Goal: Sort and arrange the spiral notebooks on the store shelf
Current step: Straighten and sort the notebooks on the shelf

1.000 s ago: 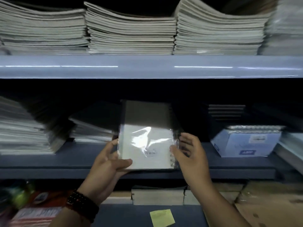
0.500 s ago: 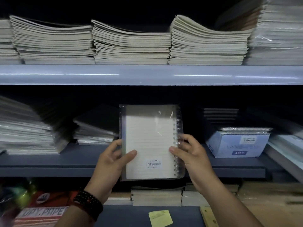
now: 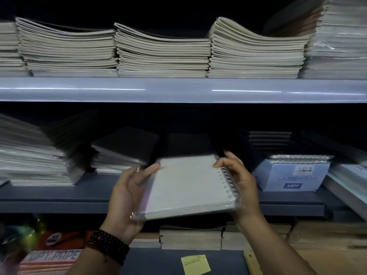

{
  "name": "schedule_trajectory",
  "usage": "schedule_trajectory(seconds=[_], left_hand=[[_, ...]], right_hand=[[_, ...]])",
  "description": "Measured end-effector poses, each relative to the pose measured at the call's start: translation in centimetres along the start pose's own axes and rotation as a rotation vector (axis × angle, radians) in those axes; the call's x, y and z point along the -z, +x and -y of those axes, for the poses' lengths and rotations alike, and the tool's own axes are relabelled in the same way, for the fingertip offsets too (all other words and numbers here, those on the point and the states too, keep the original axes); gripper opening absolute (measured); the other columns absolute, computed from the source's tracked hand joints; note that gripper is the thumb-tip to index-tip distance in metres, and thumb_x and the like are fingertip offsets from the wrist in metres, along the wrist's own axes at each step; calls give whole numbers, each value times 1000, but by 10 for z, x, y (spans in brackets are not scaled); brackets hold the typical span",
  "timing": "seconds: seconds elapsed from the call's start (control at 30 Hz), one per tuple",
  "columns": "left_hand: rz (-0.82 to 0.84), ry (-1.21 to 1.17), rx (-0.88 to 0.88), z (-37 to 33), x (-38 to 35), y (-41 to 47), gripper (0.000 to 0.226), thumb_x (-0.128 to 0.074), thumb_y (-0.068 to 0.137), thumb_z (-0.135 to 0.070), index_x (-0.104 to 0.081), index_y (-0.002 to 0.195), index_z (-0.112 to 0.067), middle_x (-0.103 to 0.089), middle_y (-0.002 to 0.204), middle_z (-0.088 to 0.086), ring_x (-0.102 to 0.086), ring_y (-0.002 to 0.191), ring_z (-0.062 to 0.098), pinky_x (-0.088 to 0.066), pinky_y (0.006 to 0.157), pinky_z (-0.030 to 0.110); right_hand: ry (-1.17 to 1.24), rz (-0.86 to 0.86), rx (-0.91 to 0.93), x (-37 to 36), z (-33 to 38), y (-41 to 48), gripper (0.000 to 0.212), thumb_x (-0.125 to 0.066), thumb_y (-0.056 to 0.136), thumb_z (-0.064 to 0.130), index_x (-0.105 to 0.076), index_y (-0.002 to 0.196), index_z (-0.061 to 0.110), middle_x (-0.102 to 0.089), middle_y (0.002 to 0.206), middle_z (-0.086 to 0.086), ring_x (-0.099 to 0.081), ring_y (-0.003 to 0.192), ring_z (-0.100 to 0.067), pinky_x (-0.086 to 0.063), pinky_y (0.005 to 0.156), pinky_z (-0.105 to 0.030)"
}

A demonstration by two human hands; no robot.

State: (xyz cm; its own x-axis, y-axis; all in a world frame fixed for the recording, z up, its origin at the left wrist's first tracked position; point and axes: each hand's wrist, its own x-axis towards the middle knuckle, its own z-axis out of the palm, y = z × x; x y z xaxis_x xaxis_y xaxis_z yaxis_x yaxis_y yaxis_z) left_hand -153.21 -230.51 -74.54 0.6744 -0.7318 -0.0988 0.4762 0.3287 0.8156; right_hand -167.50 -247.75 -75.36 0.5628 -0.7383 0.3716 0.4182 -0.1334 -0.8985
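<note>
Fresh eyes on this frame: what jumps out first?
A wrapped spiral notebook, tilted at centre, held by the left hand on its plain edge and the right hand on its coil edge. Pale notebook stacks line the upper shelf; a blue box sits right of the hands.

And over it goes! Half a second ago we held the spiral notebook (image 3: 188,185) upright, its lined face and barcode label square to us; now we've tipped it back almost flat, far edge towards the shelf and near edge dropped low. The label is lost in the blur. Our left hand (image 3: 127,197) has rolled palm-up under the left edge, with the thumb stretched over the far corner where it used to lie across the front. Our right hand (image 3: 240,179) has slid up the wire binding to the far right corner. With the notebook down, the dark stack (image 3: 186,143) behind it has come into sight.
</note>
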Motion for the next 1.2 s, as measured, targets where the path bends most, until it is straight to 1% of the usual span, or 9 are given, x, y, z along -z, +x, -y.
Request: schedule_trajectory(seconds=[0.07, 0.27, 0.43, 0.5, 0.6, 0.7, 0.87, 1.03, 1.2], left_hand=[[-47, 72, -52, 3, -4, 0, 33, -64, 91, -17, -70, 123, -12, -74, 117, 12, -70, 105, 31, -54, 84, 39], [-135, -233, -138, 6, -1, 9, 67, -70, 78, 0, -49, 141, -12, -71, 123, 15, -70, 111, 30, -59, 89, 49], [-65, -313, -147, 6, 0, 13, 62, -62, 77, 15, -51, 135, -6, -62, 136, 19, -66, 118, 33, -59, 89, 42], [1, -285, -123, 9, -2, 11, 64, -61, 82, 14, -48, 141, -4, -63, 134, 20, -65, 120, 35, -59, 88, 43], [20, -271, -63, 4, 2, 6, 39, -57, 96, -11, -56, 135, -11, -67, 129, 19, -66, 116, 39, -51, 98, 60], [49, -171, -17, -7, 7, 4, 41, -59, 96, -26, -60, 133, -10, -69, 127, 17, -67, 114, 39, -54, 93, 62], [36, -59, -30, 2, 0, 8, 48, -63, 81, -2, -61, 129, -5, -70, 125, 17, -69, 110, 32, -62, 72, 34], [98, -104, 25, 25, -16, 8, 58, -61, 76, 12, -53, 131, -5, -67, 127, 20, -68, 112, 37, -61, 80, 48], [137, -53, 104, 14, -6, 10, 44, -59, 91, -14, -55, 134, -6, -67, 129, 20, -67, 116, 37, -56, 91, 58]], right_hand=[[81, -29, -75, -1, -6, 3, 18, -57, 94, 7, -73, 95, 14, -55, 137, 5, -63, 111, -4, -52, 77, -15], [246, 76, -316, -15, 1, -5, 28, -50, 101, 9, -61, 126, 13, -74, 110, -11, -72, 95, -30, -60, 72, -41], [327, 335, -439, -15, 13, -7, 47, -40, 102, 50, -51, 136, 20, -67, 127, -18, -67, 109, -43, -56, 84, -61], [160, 358, -399, -16, 9, -10, 40, -57, 99, 25, -44, 138, 29, -69, 124, -13, -71, 96, -45, -62, 61, -48], [74, 184, -345, -10, 0, -5, 53, -58, 95, 2, -45, 138, 28, -73, 110, -11, -69, 66, -39, -38, 36, -25], [73, 67, -316, 1, 2, 2, 47, -54, 94, 0, -56, 132, 27, -74, 105, -11, -56, 52, -25, -29, 37, -23], [311, -87, -315, 7, 4, 9, 16, -65, 94, 16, -65, 110, 14, -70, 84, -6, -58, 60, -17, -42, 46, -24], [169, 101, -355, -11, -1, 2, 18, -66, 90, 3, -61, 106, 8, -71, 98, -12, -68, 84, -23, -53, 66, -33], [171, 38, -365, 4, 7, 11, 36, -58, 87, -9, -65, 116, 11, -75, 108, -7, -69, 101, -25, -54, 87, -38]])
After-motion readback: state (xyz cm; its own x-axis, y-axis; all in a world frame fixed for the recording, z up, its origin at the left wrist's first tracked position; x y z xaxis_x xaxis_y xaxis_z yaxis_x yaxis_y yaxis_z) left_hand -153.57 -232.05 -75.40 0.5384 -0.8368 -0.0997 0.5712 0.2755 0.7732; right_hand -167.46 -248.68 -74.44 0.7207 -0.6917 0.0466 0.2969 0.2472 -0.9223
